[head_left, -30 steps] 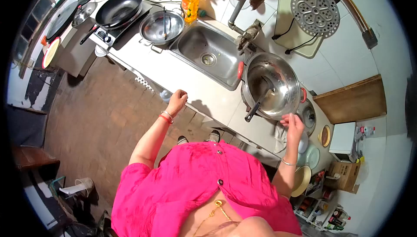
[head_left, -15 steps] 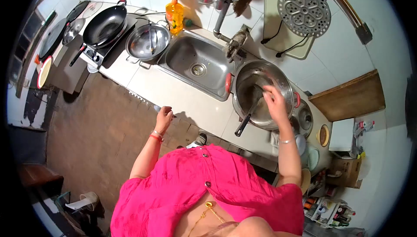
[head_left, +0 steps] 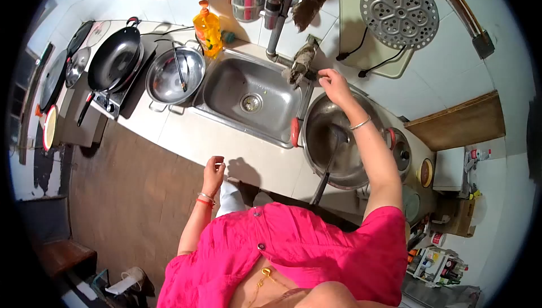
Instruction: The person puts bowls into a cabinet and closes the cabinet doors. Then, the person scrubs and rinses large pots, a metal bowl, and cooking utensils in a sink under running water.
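My right hand (head_left: pixel 334 86) reaches over the large steel pot (head_left: pixel 357 161), fingers partly stretched and holding nothing. It is close to the tap (head_left: pixel 302 66), which has a rag wrapped round it; I cannot tell whether they touch. A black-handled ladle (head_left: pixel 327 174) rests in the pot, its handle sticking out over the near rim. My left hand (head_left: pixel 213 174) hangs in front of the counter edge, empty, with loosely bent fingers apart. The steel sink (head_left: pixel 240 85) lies left of the pot, with small scraps around its drain.
On the counter's left stand a steel basin (head_left: pixel 161 74) with a thin utensil across it, a black wok (head_left: pixel 113 60) on a cooker, and an orange bottle (head_left: pixel 208 31). A wooden board (head_left: pixel 460 122) leans at the right. A perforated steel disc (head_left: pixel 399 12) hangs on the wall.
My right hand has moved from above the ladle in the pot up and left toward the tap. The view has shifted a little. My left hand still hangs by the counter.
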Motion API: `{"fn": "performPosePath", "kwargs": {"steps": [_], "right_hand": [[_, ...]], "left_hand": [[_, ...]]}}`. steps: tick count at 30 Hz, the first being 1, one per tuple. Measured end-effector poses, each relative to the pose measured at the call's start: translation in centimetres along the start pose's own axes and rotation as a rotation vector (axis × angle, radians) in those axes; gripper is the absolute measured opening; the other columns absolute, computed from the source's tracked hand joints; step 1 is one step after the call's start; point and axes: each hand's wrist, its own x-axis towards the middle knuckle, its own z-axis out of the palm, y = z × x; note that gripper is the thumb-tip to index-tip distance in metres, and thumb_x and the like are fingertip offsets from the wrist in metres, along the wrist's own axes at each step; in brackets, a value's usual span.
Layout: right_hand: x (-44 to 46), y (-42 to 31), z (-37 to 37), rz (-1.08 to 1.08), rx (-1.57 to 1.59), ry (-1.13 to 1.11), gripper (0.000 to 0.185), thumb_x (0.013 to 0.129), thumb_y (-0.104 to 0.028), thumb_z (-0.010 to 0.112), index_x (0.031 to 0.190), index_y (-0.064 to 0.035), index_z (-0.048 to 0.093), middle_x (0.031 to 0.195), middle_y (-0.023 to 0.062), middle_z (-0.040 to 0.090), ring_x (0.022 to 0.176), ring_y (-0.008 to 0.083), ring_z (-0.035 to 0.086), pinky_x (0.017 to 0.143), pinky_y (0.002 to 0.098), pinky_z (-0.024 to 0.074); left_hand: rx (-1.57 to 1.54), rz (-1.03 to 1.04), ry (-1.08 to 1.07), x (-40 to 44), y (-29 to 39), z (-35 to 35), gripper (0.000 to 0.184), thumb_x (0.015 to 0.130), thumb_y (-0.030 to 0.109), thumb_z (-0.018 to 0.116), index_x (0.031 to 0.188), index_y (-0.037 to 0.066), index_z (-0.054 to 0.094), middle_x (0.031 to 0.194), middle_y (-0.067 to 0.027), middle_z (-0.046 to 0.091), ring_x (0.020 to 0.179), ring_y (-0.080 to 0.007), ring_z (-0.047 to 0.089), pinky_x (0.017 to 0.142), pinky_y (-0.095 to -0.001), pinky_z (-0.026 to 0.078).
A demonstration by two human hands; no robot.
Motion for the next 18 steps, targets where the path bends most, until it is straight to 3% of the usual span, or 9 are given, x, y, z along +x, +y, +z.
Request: {"fn": "performPosePath", "kwargs": {"steps": [4,5,7,9,13,14,18], "right_hand": [[4.9,-2.1,-0.9,-0.001,-0.008,0.205,0.039,0.081,-0.016,0.062,0.114,0.0022,0.053,0.101,0.0181,0.063,0.086,0.0260,0.063,0.079,0.0359,0.0475],[5.8,-4.4,-1.7,0.001,0.108,0.227,0.043,0.080,-0.018,0.064,0.116,0.0028,0.051,0.104,0.0170,0.063,0.089,0.0245,0.062,0.081,0.0366,0.0471],[8.3,-6.2,-2.3,-0.159,0.258,0.322,0.040,0.081,-0.011,0.064,0.117,0.0026,0.051,0.102,0.0086,0.061,0.089,0.0162,0.058,0.083,0.0289,0.0451],[10.3,-8.6,-2.4,-0.202,0.257,0.402,0.040,0.081,-0.011,0.064,0.117,0.0012,0.052,0.101,0.0070,0.061,0.087,0.0155,0.057,0.080,0.0288,0.0464],[12.9,-11.8,-3.3,0.071,0.076,0.322,0.041,0.081,-0.010,0.064,0.119,-0.0011,0.052,0.096,0.0044,0.063,0.081,0.0135,0.058,0.074,0.0292,0.0493],[13.5,-11.9,-3.1,0.012,0.271,0.336,0.032,0.084,-0.009,0.062,0.114,-0.0008,0.056,0.089,0.0039,0.064,0.075,0.0113,0.058,0.066,0.0275,0.0509],[14.0,-11.6,-4.0,0.096,0.388,0.436,0.017,0.081,-0.011,0.064,0.093,0.0002,0.064,0.077,0.0088,0.067,0.065,0.0170,0.061,0.063,0.0337,0.0488]], "left_hand": [[0.022,0.023,-0.055,2.9,0.2,-1.4,0.019,0.087,0.005,0.054,0.105,-0.001,0.056,0.095,-0.0091,0.062,0.078,-0.0159,0.063,0.065,-0.0270,0.050],[0.012,0.031,-0.064,3.7,0.6,-2.1,0.019,0.086,0.005,0.055,0.105,-0.001,0.056,0.096,-0.0108,0.061,0.079,-0.0177,0.062,0.068,-0.0284,0.050],[-0.006,0.047,-0.086,5.1,1.5,-3.1,0.020,0.085,0.005,0.056,0.104,-0.002,0.056,0.099,-0.0142,0.060,0.081,-0.0215,0.062,0.072,-0.0313,0.051],[-0.020,0.050,-0.087,6.6,1.6,-3.9,0.019,0.085,0.005,0.056,0.103,-0.002,0.056,0.098,-0.0135,0.061,0.081,-0.0207,0.062,0.072,-0.0309,0.050],[-0.061,0.063,-0.124,8.7,2.9,-4.9,0.018,0.086,0.005,0.055,0.103,-0.002,0.057,0.096,-0.0124,0.062,0.079,-0.0196,0.062,0.072,-0.0301,0.050],[-0.031,0.105,-0.127,9.0,3.2,-5.0,0.018,0.088,0.005,0.052,0.104,-0.001,0.056,0.094,-0.0093,0.063,0.079,-0.0156,0.063,0.066,-0.0262,0.049],[-0.087,0.089,-0.196,9.9,2.1,-5.1,0.017,0.089,0.006,0.051,0.105,0.000,0.056,0.094,-0.0089,0.063,0.081,-0.0162,0.063,0.067,-0.0266,0.050]]}}
